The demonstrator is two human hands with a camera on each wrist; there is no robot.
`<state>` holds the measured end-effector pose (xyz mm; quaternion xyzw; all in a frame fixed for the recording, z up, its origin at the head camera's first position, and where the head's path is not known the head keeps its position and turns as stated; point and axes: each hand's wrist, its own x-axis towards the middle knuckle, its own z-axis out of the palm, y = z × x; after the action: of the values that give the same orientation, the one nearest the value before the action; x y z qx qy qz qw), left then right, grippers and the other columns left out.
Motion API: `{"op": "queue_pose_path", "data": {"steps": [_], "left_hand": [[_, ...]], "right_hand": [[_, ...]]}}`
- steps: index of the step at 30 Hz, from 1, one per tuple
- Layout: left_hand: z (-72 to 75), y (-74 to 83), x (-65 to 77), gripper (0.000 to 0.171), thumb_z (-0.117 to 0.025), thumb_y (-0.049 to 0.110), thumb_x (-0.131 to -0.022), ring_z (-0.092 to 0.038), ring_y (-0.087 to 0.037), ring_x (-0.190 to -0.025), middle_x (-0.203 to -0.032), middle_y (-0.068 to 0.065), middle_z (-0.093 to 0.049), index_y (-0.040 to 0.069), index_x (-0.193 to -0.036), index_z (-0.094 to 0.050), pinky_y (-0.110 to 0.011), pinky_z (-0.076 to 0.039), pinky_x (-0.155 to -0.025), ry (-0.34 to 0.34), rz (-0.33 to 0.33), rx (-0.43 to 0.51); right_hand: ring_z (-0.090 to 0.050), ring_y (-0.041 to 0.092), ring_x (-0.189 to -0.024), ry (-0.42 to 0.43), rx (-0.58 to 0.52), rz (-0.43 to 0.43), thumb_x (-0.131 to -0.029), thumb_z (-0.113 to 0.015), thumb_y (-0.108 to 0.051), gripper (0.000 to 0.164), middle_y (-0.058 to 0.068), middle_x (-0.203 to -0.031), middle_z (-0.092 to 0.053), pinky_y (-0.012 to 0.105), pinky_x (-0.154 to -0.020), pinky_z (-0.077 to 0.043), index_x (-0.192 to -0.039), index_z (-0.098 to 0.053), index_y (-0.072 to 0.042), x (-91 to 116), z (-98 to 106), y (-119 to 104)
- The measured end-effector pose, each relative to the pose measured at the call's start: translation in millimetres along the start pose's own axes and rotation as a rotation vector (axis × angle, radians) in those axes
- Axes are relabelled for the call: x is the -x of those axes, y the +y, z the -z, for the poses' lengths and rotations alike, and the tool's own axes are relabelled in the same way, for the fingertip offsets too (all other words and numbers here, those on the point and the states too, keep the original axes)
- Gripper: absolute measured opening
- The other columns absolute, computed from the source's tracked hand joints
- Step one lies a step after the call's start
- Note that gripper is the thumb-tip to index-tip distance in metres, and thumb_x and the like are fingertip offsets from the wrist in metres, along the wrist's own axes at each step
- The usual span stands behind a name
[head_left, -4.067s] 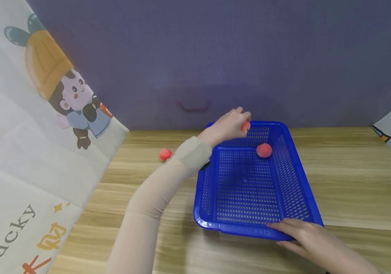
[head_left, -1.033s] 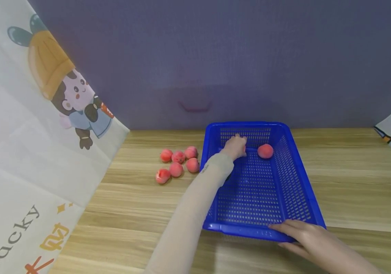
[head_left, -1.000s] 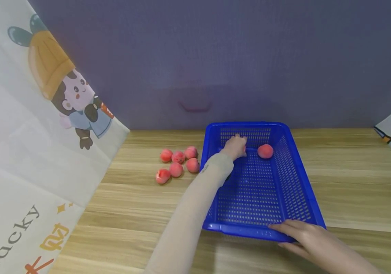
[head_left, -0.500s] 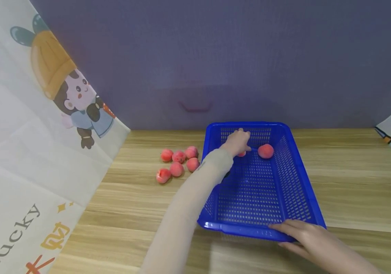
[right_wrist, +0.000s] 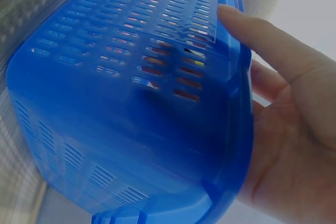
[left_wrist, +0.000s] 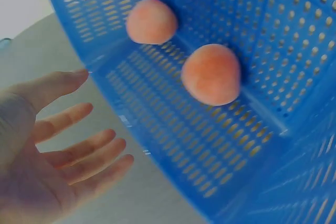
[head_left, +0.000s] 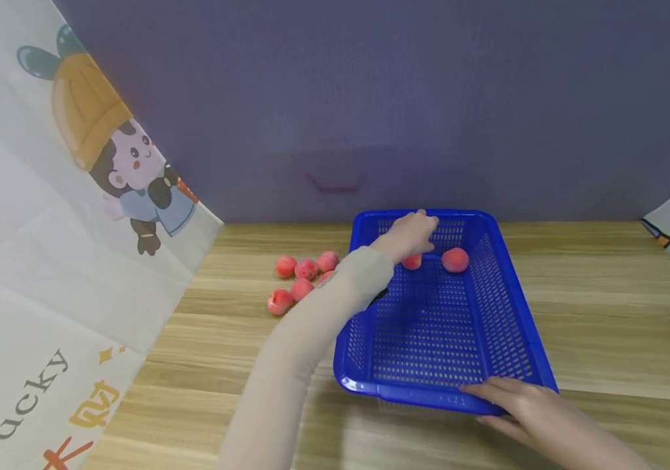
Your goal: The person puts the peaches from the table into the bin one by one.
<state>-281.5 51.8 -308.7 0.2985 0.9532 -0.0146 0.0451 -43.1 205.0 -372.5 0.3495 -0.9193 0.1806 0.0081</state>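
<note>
My left hand [head_left: 408,236] hovers above the far left part of a blue perforated plastic basket [head_left: 531,326], its fingers loosely extended and holding nothing. Just below it one peach [head_left: 411,262] lies on the basket floor, partly covered by the hand. A second peach [head_left: 455,260] sits to its right, near the far right corner. In the left wrist view both peaches show apart from the left hand [left_wrist: 68,156]. At the near right corner my right hand [head_left: 517,401] grips the basket's rim, thumb outside and fingers over the edge.
Several more peaches [head_left: 302,289] lie grouped on the wooden table [head_left: 194,365] left of the basket; my left sleeve partly hides one. Behind the basket rises a dark panel [head_left: 335,111]. A printed white cloth [head_left: 12,261] borders the left side.
My left hand carried a peach into the basket, let go of it on the floor, and has risen slightly up and right. My right hand keeps its place on the rim.
</note>
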Motion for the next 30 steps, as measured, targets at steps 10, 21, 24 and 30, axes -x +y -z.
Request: {"op": "queue_pose_path", "data": {"steps": [10,21,24,30], "left_hand": [[18.9,2.3,22.0,0.040,-0.059,0.030,-0.084,-0.052,-0.013,-0.099,-0.112,-0.002,-0.053,0.012,-0.118,-0.052,-0.024,-0.045,-0.079,-0.023,-0.106,-0.047],[33.6,3.3,51.8,0.045,-0.057,0.031,-0.085,-0.052,-0.014,-0.100,-0.117,-0.003,-0.051,0.012,-0.124,-0.048,-0.022,-0.046,-0.077,-0.051,-0.153,-0.104],[37.1,4.7,66.2,0.041,-0.057,0.032,-0.085,-0.053,-0.016,-0.097,-0.114,-0.004,-0.051,0.013,-0.121,-0.050,-0.025,-0.047,-0.075,-0.028,-0.182,-0.103],[40.0,3.8,96.5,0.034,-0.059,0.030,-0.083,-0.055,-0.016,-0.090,-0.105,-0.003,-0.053,0.013,-0.112,-0.055,-0.028,-0.048,-0.071,0.043,-0.255,-0.095]], "right_hand": [[-0.062,0.023,-0.081,-0.019,-0.010,-0.019,-0.081,-0.061,-0.030,0.030,0.003,-0.092,-0.064,0.033,-0.062,-0.052,-0.105,-0.063,-0.012,1,-1,0],[-0.061,0.015,-0.080,0.007,0.027,-0.016,-0.081,-0.061,-0.031,0.029,-0.005,-0.090,-0.062,0.031,-0.062,-0.051,-0.105,-0.063,-0.015,1,-2,-5],[-0.061,0.013,-0.079,0.058,0.057,0.012,-0.079,-0.063,-0.030,0.029,-0.007,-0.088,-0.062,0.030,-0.061,-0.051,-0.104,-0.063,-0.016,2,-3,-8],[-0.061,0.013,-0.078,0.079,0.064,0.020,-0.078,-0.065,-0.029,0.029,-0.006,-0.088,-0.062,0.030,-0.060,-0.051,-0.104,-0.063,-0.016,4,-6,-15]]}}
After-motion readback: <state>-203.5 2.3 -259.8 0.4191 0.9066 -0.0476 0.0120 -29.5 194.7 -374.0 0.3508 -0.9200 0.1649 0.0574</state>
